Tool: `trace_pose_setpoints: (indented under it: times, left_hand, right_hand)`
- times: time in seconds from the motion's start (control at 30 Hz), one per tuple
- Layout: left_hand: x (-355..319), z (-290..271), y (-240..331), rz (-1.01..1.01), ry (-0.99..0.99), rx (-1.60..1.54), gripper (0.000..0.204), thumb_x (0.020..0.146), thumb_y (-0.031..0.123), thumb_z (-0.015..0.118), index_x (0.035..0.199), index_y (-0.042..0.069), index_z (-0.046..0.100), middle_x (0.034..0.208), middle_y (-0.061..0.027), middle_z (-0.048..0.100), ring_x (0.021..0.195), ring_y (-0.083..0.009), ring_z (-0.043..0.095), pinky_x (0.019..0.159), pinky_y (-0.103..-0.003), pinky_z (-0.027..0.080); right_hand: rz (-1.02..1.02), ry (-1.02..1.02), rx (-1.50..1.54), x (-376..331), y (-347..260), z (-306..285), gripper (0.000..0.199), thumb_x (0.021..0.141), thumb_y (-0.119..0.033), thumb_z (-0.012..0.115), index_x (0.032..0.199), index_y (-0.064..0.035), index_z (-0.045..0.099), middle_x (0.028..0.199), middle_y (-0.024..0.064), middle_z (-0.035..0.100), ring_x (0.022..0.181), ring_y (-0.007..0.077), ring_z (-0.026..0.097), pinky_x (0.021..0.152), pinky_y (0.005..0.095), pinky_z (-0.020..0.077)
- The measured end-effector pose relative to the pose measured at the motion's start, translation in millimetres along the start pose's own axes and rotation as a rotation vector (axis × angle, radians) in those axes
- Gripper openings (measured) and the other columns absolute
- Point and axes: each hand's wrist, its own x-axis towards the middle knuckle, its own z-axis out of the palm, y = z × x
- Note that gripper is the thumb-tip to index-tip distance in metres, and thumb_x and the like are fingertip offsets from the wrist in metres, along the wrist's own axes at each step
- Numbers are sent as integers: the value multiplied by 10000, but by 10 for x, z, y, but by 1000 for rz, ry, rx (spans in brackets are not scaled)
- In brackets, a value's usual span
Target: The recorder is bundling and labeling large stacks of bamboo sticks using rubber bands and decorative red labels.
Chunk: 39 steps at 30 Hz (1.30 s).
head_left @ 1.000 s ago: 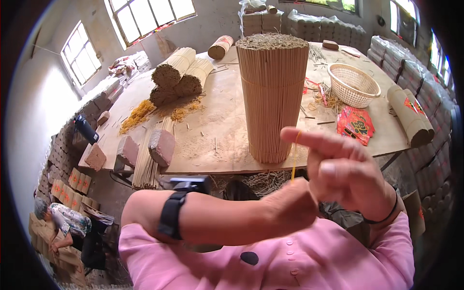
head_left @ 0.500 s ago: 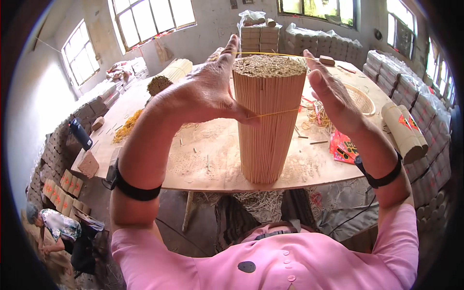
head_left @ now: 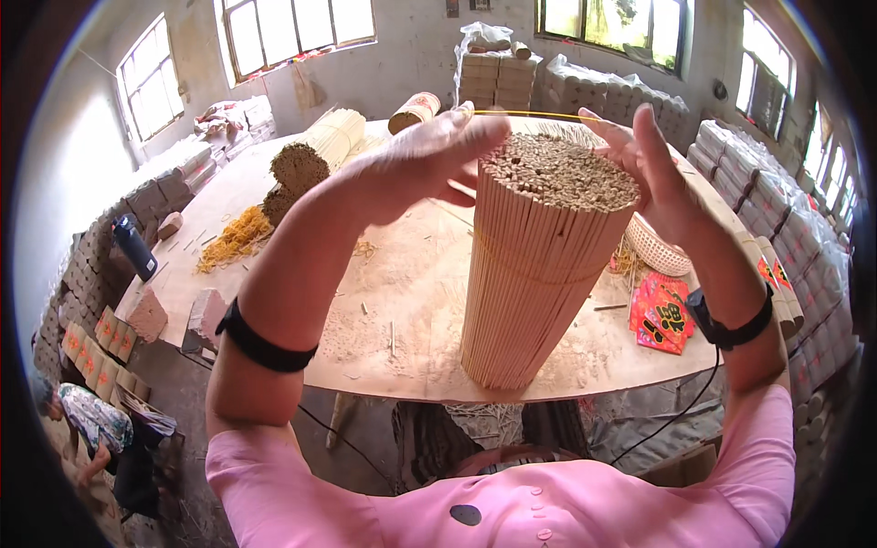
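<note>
A thick bundle of thin wooden sticks (head_left: 544, 301) stands on the table before me, its top leaning to the right. Around its middle runs a thin band (head_left: 539, 269). Behind the top, a yellow rubber band (head_left: 530, 112) is stretched between my hands. My left hand (head_left: 434, 160) is at the bundle's upper left, the band caught on its fingertips. At the upper right, my right hand (head_left: 656, 178) holds the band's other end, its palm close against the sticks. Part of its fingers is hidden behind the bundle.
Pale wooden table (head_left: 411, 301) carries more stick bundles (head_left: 329, 142), a heap of yellow rubber bands (head_left: 236, 242), red printed packets (head_left: 661, 313) and a woven basket (head_left: 660, 248). A dark bottle (head_left: 134, 247) and brick-like blocks (head_left: 146, 315) line the left edge. Another person (head_left: 100, 429) bends at lower left.
The bundle now tilts with its top to the right and nearer me. My left thumb has come off the strand at its front. The rubber band stays stretched between both hands.
</note>
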Motion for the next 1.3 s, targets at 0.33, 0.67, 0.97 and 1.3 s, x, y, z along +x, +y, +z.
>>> trace_pose_setpoints:
  times: [0.33, 0.67, 0.97, 1.3]
  left_hand:
    - [588, 210, -686, -381, 207, -346, 788, 752, 840, 247, 847, 135, 587, 605, 34, 496, 444, -58, 408, 401, -191, 279]
    - [149, 413, -1277, -375, 20, -354, 1106, 721, 860, 207, 1326, -54, 364, 1063, -200, 581, 442, -51, 419, 405, -217, 377]
    - [0, 1113, -1051, 397, 335, -490, 1205, 689, 431, 768, 1451, 49, -85, 1375, -180, 343, 1262, -272, 385, 1072, -419, 273]
    - [240, 912, -393, 608, 450, -256, 1453, 485, 491, 858, 1431, 115, -178, 1371, -230, 312, 1254, -336, 395, 1011, -485, 383]
  right_hand:
    - [211, 89, 586, 255, 563, -123, 747, 829, -626, 512, 1238, -3, 458, 1178, 114, 585, 1030, 201, 612, 870, 349, 518]
    - [271, 84, 670, -63, 1307, -65, 786, 917, -595, 329, 1274, 105, 364, 1228, 214, 504, 1005, 213, 608, 831, 300, 526]
    - [-329, 271, 269, -313, 1328, 485, 1030, 746, -702, 545, 1383, 50, 245, 1374, 178, 363, 1295, 234, 323, 1071, 378, 241]
    - [-443, 236, 328, -237, 535, 485, 1026, 596, -197, 820, 1399, 0, 213, 1264, 130, 465, 1169, 238, 475, 994, 364, 393]
